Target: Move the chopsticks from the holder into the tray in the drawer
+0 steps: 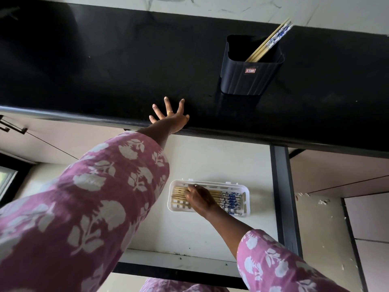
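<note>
Chopsticks (268,42) lean in the holder (250,79). Left hand (168,115), fingers splayed, presses the table (105,70) edge. Right hand (200,198) lies on the bundle (230,200) in the tray (214,183), fingers bent over it, possibly gripping.

tray chopsticks (230,200): middles hidden under right hand (200,200) | holder (248,81) label: too small to read

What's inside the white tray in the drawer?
Chopsticks lie side by side in the tray, their blue-patterned ends to the right. The right hand rests over their middle, hiding that part and whether its fingers grip any.
</note>
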Motion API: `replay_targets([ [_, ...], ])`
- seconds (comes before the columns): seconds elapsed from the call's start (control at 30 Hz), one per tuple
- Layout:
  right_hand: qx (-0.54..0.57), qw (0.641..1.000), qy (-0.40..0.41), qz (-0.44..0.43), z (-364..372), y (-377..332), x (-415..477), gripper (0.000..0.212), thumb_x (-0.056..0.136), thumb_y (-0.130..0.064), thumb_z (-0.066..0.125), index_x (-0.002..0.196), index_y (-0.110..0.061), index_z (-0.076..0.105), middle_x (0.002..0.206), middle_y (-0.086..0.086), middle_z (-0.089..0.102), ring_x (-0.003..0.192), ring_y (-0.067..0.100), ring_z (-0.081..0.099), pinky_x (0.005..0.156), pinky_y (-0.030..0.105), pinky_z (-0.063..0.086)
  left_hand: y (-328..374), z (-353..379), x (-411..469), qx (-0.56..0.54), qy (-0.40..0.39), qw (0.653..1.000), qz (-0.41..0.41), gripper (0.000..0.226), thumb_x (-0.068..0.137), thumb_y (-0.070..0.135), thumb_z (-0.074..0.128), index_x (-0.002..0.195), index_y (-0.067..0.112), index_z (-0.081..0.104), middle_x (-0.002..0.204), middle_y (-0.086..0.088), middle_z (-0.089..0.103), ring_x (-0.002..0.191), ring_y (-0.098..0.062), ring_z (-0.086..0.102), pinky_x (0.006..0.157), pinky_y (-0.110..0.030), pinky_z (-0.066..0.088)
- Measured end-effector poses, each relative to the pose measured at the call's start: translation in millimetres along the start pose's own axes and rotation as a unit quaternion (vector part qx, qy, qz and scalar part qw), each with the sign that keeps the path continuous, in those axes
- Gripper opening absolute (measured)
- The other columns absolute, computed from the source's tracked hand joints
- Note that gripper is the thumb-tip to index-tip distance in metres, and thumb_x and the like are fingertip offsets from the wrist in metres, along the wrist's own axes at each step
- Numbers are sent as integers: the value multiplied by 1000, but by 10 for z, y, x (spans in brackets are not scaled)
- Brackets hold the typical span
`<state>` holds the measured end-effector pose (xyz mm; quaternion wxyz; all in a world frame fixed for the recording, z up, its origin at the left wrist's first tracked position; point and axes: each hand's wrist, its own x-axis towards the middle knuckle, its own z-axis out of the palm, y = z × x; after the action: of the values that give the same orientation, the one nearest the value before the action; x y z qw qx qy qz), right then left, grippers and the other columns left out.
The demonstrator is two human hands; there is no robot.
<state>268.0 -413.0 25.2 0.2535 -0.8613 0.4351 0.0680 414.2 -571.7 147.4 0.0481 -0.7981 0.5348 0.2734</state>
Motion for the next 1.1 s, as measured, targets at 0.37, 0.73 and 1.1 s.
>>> replay_targets([
  [0.37,-82,940,305,-130,-852,123,-77,23,65,8,52,66,-8,68,62,5,63,54,24,60,51,24,49,-20,16,12,-6,-6,1000,14,52,95,57,19,142,51,-2,157,0,-13,139,-45,-15,110,-59,-3],
  [0.73,-98,804,583,-63,-2628,579,247,11,71,9,65,71,-1,70,70,15,67,62,31,66,57,29,52,-26,20,25,-12,-23,1000,3,51,94,58,17,142,51,0,158,0,-8,139,-46,-11,110,-59,-2],
  [1.1,81,806,504,300,-3735,1358,734,26,92,-19,54,101,2,66,112,22,61,108,30,55,90,33,38,-69,-42,101,-25,-10,999,37,62,94,55,26,145,43,-7,154,-3,-23,139,-39,-21,105,-68,-5],
])
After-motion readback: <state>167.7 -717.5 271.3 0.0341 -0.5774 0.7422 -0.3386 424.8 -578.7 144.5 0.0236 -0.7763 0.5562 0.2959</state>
